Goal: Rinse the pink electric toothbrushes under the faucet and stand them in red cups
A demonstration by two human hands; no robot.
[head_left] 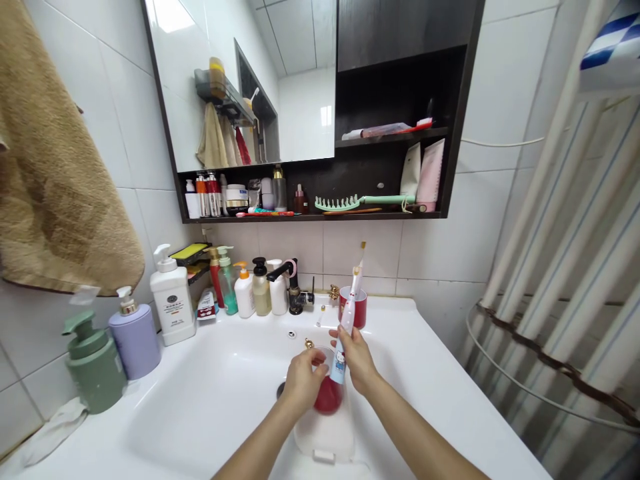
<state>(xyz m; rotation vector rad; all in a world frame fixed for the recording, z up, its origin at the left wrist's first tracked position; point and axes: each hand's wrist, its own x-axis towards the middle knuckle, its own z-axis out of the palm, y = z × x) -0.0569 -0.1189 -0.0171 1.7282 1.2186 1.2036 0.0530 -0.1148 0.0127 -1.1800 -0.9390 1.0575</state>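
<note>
Upright in my right hand (356, 353) is an electric toothbrush (345, 333) with a pink and light blue handle, its head pointing up. My left hand (306, 377) has its fingers curled at the rim of a red cup (329, 398), which stands on a whitish translucent tray or lid (325, 437) at the sink's right side. The toothbrush's lower end is beside that cup. Behind my right hand, a second red cup (361, 308) stands on the sink's back ledge with another brush upright at it.
The white sink basin (200, 400) lies to the left, with a black faucet (295, 293) behind. Pump bottles (261, 290) line the back ledge. A brown towel (65, 167) hangs left; wrapped pipes (565, 300) stand right. Above is a mirrored cabinet (450, 133).
</note>
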